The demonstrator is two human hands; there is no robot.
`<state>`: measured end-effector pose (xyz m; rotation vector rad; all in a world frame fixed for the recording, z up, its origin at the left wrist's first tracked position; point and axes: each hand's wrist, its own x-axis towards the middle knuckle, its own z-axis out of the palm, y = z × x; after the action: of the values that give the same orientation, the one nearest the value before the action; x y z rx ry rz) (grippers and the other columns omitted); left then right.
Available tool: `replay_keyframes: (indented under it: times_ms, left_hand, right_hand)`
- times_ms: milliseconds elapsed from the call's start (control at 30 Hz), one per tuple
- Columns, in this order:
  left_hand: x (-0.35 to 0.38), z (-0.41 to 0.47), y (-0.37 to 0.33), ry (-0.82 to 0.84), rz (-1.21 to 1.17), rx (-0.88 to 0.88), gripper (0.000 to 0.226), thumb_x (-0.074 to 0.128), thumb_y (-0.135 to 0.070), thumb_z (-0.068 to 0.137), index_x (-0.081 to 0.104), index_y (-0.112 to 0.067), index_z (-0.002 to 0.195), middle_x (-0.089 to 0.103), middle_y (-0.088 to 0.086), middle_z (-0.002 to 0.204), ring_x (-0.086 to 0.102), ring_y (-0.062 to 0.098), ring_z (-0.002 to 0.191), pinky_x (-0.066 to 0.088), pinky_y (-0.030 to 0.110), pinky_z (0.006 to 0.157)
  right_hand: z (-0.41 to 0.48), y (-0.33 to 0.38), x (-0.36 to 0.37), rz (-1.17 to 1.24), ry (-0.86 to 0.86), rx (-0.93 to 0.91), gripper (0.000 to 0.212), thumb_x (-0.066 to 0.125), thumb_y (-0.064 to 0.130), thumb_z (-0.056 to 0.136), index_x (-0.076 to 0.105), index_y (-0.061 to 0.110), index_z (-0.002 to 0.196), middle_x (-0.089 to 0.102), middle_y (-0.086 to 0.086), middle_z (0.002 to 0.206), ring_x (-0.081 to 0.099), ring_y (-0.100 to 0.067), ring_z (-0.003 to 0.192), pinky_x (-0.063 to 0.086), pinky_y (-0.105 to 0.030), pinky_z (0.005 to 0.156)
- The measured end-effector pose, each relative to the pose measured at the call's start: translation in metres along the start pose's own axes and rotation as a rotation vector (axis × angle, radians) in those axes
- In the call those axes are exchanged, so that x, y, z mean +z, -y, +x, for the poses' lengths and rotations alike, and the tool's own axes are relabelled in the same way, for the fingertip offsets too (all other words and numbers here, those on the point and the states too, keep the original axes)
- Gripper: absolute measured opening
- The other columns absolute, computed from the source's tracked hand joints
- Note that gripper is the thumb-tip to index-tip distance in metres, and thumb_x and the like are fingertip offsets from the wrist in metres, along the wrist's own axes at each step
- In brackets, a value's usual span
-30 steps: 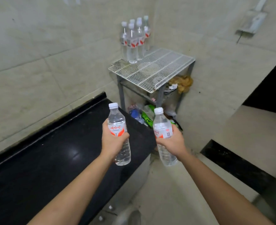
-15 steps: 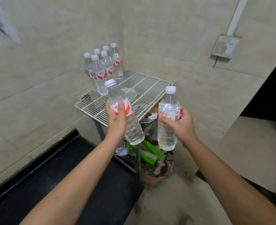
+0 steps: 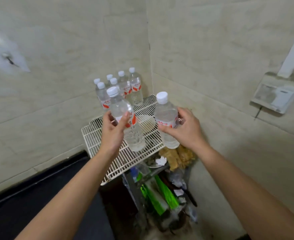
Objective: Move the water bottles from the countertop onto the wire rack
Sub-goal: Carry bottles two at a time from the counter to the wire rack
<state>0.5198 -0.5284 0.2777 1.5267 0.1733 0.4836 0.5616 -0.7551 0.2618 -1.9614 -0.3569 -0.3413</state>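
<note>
My left hand [image 3: 112, 131] grips a clear water bottle [image 3: 125, 122] with a white cap and red-and-white label, tilted a little, above the white wire rack [image 3: 94, 137]. In my right hand [image 3: 186, 129] is a second bottle [image 3: 167, 122], upright, held over the rack's right edge. Both bottles hang in the air, apart from the rack's surface. Several identical bottles [image 3: 135, 87] stand upright at the rack's far corner against the tiled walls.
The black countertop [image 3: 30, 201] lies at the lower left, ending beside the rack. Below the rack sit green packets [image 3: 156, 196], crumpled paper and other clutter. A wall box [image 3: 276, 96] with a white conduit is mounted on the right wall.
Both hands have carried their bottles forward from over the countertop's end to above the rack. The view has closed in on the rack.
</note>
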Motion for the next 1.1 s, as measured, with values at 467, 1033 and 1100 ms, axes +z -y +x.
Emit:
replay_keyframes:
  times_ms: [467, 1033, 1100]
  left_hand:
    - [0.019, 0.104, 0.044, -0.055, 0.223, 0.058, 0.046, 0.072, -0.038, 0.089, 0.059, -0.029, 0.132, 0.071, -0.007, 0.119, 0.068, 0.015, 0.105, 0.058, 0.034, 0.085]
    - [0.036, 0.198, 0.084, 0.143, 0.561, 0.054, 0.063, 0.068, -0.050, 0.086, 0.048, -0.029, 0.143, 0.059, -0.014, 0.135, 0.059, 0.004, 0.118, 0.053, 0.038, 0.101]
    - [0.035, 0.198, 0.078, 0.165, 0.591, 0.024, 0.070, 0.070, -0.051, 0.084, 0.045, -0.028, 0.145, 0.059, -0.010, 0.138, 0.058, 0.008, 0.121, 0.053, 0.042, 0.102]
  right_hand:
    - [0.139, -0.063, 0.049, 0.007, 0.326, -0.003, 0.068, 0.092, 0.038, 0.071, 0.059, 0.036, 0.130, 0.066, 0.025, 0.108, 0.058, 0.019, 0.098, 0.047, -0.011, 0.083]
    - [0.255, -0.101, 0.086, 0.161, 0.670, 0.041, 0.087, 0.087, 0.010, 0.079, 0.041, 0.017, 0.153, 0.060, 0.000, 0.144, 0.060, -0.016, 0.130, 0.048, -0.045, 0.111]
    - [0.263, -0.100, 0.082, 0.156, 0.750, 0.060, 0.093, 0.081, 0.000, 0.082, 0.030, 0.021, 0.158, 0.054, 0.006, 0.146, 0.055, -0.012, 0.133, 0.043, -0.041, 0.115]
